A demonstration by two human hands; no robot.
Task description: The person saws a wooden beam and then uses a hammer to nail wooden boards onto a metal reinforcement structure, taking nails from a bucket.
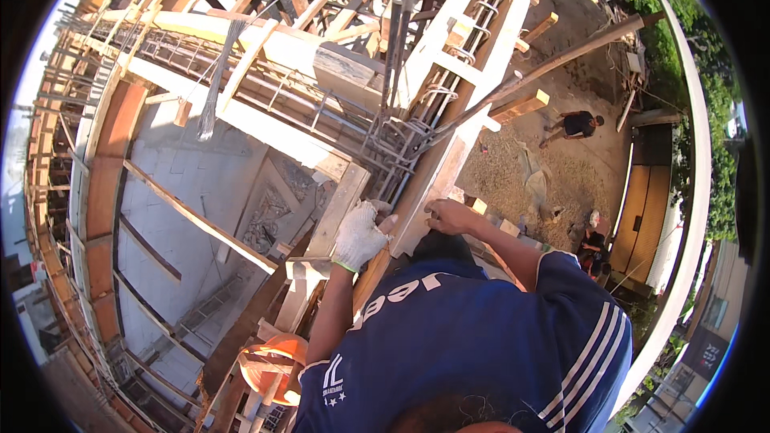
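Observation:
My left hand [358, 234], in a white knit glove, reaches into the timber beam formwork. Its fingers are bent together at the inner face of a side board, and what they pinch, if anything, is hidden. Bare, my right hand [449, 216] curls its fingers over the top edge of the pale wooden board [423, 218] on the right side of that formwork. Just beyond both hands, steel reinforcing bars with stirrups [405, 144] run along the trough. A shorter plank [341, 207] forms the left side, close to my gloved wrist.
An orange hard hat [274, 367] sits at lower left beside timbers. A bundle of tie wire [216, 88] hangs over the crossing beam formwork. Long wooden poles [553, 68] lean across the right. Far below, a person [579, 123] stands on bare ground.

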